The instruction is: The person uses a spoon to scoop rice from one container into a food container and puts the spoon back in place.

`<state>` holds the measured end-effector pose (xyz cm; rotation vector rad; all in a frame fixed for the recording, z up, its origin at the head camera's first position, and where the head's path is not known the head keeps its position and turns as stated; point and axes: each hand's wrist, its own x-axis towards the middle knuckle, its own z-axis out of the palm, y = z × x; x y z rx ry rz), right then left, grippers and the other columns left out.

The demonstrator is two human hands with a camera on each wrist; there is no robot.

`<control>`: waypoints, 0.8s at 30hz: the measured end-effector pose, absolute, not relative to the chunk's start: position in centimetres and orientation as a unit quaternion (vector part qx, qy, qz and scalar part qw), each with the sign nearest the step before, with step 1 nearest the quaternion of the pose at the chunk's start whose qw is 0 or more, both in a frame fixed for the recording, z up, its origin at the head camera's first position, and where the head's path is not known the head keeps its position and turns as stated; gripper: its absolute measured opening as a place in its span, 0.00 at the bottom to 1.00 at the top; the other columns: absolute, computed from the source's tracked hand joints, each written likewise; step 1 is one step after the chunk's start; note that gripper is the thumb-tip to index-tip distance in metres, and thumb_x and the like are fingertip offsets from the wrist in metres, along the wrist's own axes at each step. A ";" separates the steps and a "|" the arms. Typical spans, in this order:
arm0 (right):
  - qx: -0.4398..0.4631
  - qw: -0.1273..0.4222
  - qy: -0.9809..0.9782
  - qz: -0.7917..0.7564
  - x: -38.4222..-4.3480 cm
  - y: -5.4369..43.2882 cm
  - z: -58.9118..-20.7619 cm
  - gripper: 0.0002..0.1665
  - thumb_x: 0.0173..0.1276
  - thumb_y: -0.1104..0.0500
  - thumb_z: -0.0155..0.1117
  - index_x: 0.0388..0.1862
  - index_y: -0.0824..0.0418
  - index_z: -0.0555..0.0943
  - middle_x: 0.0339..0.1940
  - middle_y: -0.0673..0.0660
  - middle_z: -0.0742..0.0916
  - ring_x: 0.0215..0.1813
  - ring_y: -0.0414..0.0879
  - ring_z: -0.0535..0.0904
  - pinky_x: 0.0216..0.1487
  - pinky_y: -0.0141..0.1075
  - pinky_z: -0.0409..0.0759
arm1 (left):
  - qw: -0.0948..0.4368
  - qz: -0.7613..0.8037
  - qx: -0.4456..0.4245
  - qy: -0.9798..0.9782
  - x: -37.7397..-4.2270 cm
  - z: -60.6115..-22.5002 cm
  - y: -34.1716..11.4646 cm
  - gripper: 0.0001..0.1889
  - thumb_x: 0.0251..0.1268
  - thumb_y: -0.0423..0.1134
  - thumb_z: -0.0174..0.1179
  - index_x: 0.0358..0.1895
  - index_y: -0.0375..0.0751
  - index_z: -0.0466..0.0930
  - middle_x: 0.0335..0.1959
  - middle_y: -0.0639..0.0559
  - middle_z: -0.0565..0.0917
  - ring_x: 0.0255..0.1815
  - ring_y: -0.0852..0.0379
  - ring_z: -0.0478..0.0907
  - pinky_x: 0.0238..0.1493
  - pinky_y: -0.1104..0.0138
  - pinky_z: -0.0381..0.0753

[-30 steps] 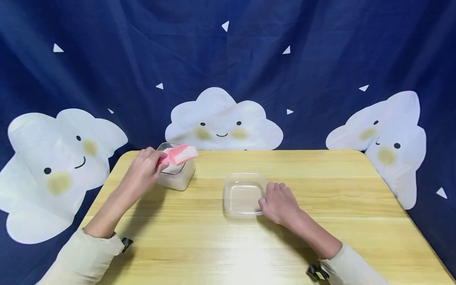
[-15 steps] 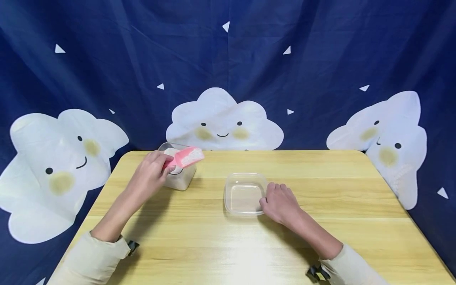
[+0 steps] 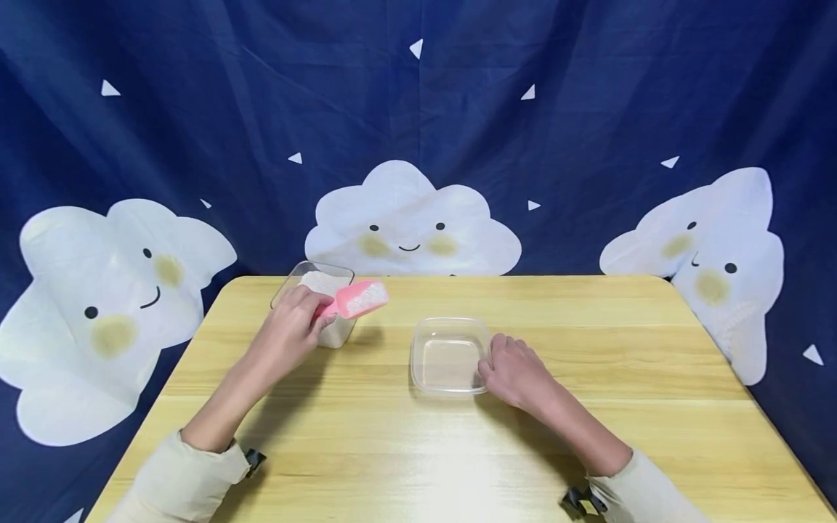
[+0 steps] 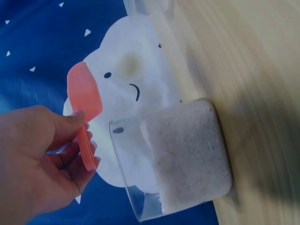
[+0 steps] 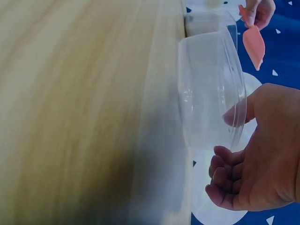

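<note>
My left hand [image 3: 288,330] grips the handle of a pink scoop [image 4: 84,91], thumb on top and fingers curled below. White powder [image 3: 368,297] lies in the scoop's bowl, which points right, just past the rim of a tall clear canister [image 4: 187,154]. That canister holds more of the white powder and stands at the back left, partly behind my left hand in the head view. A shallow, square clear plastic container [image 5: 206,93] sits mid-table with nothing in it. My right hand [image 3: 519,374] pinches its right rim, thumb inside and curled fingers outside.
The light wooden table [image 3: 366,450] has rounded far corners. Behind its far edge hangs a dark blue curtain [image 3: 471,109] with smiling white clouds and small triangles. A small black device [image 3: 253,461] is at the left cuff, another black device [image 3: 582,503] at the right.
My left hand has moved the loaded scoop rightward and a little nearer, from over the canister to past its right rim. My right hand and the square container have stayed in place.
</note>
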<state>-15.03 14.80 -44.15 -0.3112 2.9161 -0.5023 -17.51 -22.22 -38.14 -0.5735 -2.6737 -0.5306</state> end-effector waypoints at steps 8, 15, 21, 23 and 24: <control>-0.101 0.062 0.978 -0.171 -15.2 15.1 -44.5 0.12 0.73 0.54 0.52 0.39 0.64 0.71 0.32 0.57 0.76 0.36 0.51 0.72 0.42 0.43 0.73 | 0.168 -0.188 -0.210 -0.945 -17.4 -38.7 -21.0 0.11 0.67 0.34 0.68 0.48 0.31 0.85 0.43 0.40 0.84 0.47 0.41 0.79 0.53 0.50 0.80; -0.111 0.055 0.976 -0.177 -15.2 15.3 -45.2 0.10 0.70 0.55 0.52 0.37 0.62 0.70 0.32 0.56 0.76 0.35 0.51 0.71 0.39 0.41 0.71 | 0.161 -0.180 -0.213 -0.947 -17.3 -39.0 -20.0 0.11 0.69 0.35 0.67 0.49 0.32 0.85 0.43 0.41 0.84 0.49 0.42 0.79 0.53 0.50 0.81; -0.108 0.060 0.977 -0.176 -15.4 15.1 -45.5 0.10 0.68 0.55 0.50 0.35 0.62 0.69 0.30 0.57 0.74 0.33 0.51 0.70 0.37 0.40 0.68 | 0.151 -0.179 -0.209 -0.950 -17.3 -39.2 -19.3 0.12 0.69 0.37 0.67 0.50 0.34 0.85 0.46 0.42 0.84 0.51 0.43 0.80 0.55 0.50 0.81; -0.106 0.067 0.977 -0.175 -15.5 15.0 -45.5 0.11 0.68 0.55 0.49 0.35 0.62 0.68 0.30 0.57 0.74 0.33 0.51 0.70 0.37 0.40 0.68 | 0.148 -0.184 -0.215 -0.948 -17.3 -39.2 -19.0 0.12 0.69 0.36 0.67 0.50 0.33 0.85 0.46 0.42 0.84 0.51 0.43 0.80 0.56 0.50 0.81; -0.104 0.069 0.977 -0.174 -15.5 15.0 -45.5 0.11 0.68 0.54 0.49 0.35 0.63 0.68 0.30 0.58 0.74 0.33 0.52 0.70 0.37 0.40 0.68 | 0.148 -0.185 -0.218 -0.947 -17.3 -39.2 -18.8 0.12 0.69 0.36 0.67 0.50 0.33 0.85 0.46 0.41 0.84 0.51 0.43 0.80 0.56 0.50 0.81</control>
